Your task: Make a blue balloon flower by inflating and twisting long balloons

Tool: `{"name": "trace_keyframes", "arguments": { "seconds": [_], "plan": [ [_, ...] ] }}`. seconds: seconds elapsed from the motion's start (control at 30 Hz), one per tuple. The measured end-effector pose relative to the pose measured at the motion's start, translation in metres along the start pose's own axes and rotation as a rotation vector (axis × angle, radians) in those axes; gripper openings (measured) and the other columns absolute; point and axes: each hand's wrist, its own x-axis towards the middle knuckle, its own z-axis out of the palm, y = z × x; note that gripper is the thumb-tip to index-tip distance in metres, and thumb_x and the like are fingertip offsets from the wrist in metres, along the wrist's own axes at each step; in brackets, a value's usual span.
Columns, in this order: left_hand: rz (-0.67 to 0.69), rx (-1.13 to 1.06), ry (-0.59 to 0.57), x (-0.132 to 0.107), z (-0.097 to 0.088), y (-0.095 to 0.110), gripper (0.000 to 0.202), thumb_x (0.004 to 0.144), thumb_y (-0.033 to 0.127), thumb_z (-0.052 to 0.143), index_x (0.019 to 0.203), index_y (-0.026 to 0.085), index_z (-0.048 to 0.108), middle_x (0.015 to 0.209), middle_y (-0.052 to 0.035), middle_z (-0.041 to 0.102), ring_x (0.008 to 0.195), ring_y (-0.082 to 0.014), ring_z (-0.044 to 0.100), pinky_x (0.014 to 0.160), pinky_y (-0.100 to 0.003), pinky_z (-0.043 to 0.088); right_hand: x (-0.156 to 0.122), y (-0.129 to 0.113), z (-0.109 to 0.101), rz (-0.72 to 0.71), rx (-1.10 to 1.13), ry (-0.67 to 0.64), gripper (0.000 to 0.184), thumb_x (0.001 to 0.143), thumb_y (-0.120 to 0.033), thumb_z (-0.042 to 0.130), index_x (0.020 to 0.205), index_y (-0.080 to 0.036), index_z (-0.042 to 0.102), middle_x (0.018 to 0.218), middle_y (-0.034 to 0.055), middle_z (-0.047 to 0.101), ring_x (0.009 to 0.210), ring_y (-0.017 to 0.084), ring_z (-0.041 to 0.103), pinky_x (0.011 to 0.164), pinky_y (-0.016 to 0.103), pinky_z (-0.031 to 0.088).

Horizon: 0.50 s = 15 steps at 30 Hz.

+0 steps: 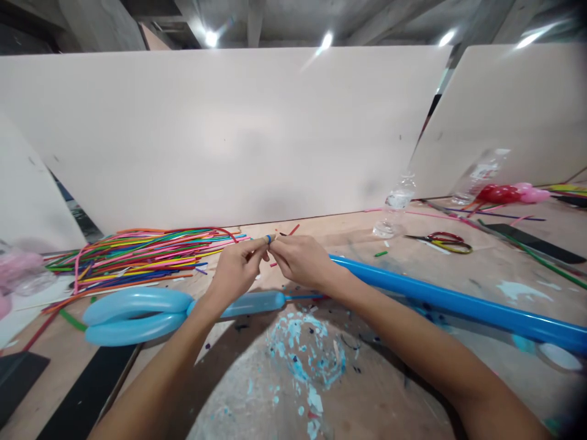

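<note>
My left hand (241, 266) and my right hand (300, 261) meet over the middle of the table, fingers pinched together. A blue band, which looks like the neck of the long blue balloon (449, 300), circles a finger of the left hand. That balloon is inflated and runs from behind my right wrist to the right edge; its link to the fingers is hidden. Below and left lies a light blue twisted balloon (137, 333) with two loops and a straight stem, partly behind my left forearm. Its thin uninflated tail points right.
Several uninflated balloons in many colours (151, 260) lie in a pile at left. A clear plastic bottle (395, 205) stands behind, with scissors (443, 242) to its right. Red balloons (499, 194) sit at far right. White boards (257, 134) wall the table's back. Blue paint-like flakes mark the surface.
</note>
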Motion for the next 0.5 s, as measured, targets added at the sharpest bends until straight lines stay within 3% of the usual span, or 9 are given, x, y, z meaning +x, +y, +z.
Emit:
{"name": "trace_keyframes", "arguments": {
  "seconds": [0.07, 0.17, 0.27, 0.37, 0.5],
  "plan": [
    [0.038, 0.314, 0.075, -0.001, -0.001, 0.001, 0.025, 0.088, 0.029, 0.053, 0.076, 0.018, 0.072, 0.049, 0.0015, 0.057, 0.045, -0.0105, 0.051, 0.052, -0.021, 0.033, 0.000, -0.002, -0.004, 0.047, -0.015, -0.036, 0.017, 0.093, -0.017, 0.043, 0.098, -0.017, 0.059, 0.094, 0.0062, 0.068, 0.081, 0.019, 0.062, 0.065, 0.029, 0.034],
    [0.075, 0.603, 0.085, -0.001, -0.001, 0.001, 0.026, 0.090, 0.026, 0.050, 0.091, 0.021, 0.075, 0.056, -0.0013, 0.065, 0.051, -0.0146, 0.057, 0.056, -0.024, 0.033, 0.001, -0.004, -0.009, 0.089, -0.053, -0.076, 0.018, 0.094, -0.019, 0.042, 0.100, -0.017, 0.059, 0.094, 0.0065, 0.069, 0.079, 0.019, 0.063, 0.062, 0.030, 0.033],
    [0.128, 0.854, 0.103, -0.001, 0.000, -0.003, 0.026, 0.090, 0.026, 0.050, 0.091, 0.023, 0.076, 0.066, -0.0055, 0.071, 0.057, -0.0196, 0.061, 0.056, -0.028, 0.028, 0.002, -0.005, -0.013, 0.069, -0.105, -0.117, 0.019, 0.095, -0.020, 0.042, 0.097, -0.017, 0.061, 0.091, 0.0063, 0.069, 0.076, 0.019, 0.063, 0.058, 0.030, 0.030],
    [0.127, 0.973, 0.067, -0.001, 0.002, -0.007, 0.026, 0.090, 0.029, 0.051, 0.086, 0.025, 0.076, 0.071, -0.0086, 0.074, 0.063, -0.0241, 0.065, 0.056, -0.030, 0.027, 0.000, -0.006, -0.016, 0.053, -0.153, -0.140, 0.019, 0.094, -0.023, 0.045, 0.093, -0.018, 0.062, 0.090, 0.0061, 0.069, 0.076, 0.020, 0.063, 0.058, 0.030, 0.030],
    [0.125, 0.921, -0.027, -0.001, 0.007, -0.010, 0.023, 0.088, 0.026, 0.054, 0.086, 0.021, 0.076, 0.074, -0.0108, 0.074, 0.067, -0.0250, 0.067, 0.060, -0.031, 0.032, -0.004, -0.008, -0.019, 0.014, -0.213, -0.088, 0.014, 0.091, -0.027, 0.053, 0.093, -0.018, 0.064, 0.091, 0.0072, 0.068, 0.084, 0.024, 0.061, 0.070, 0.035, 0.036]
  ]
}}
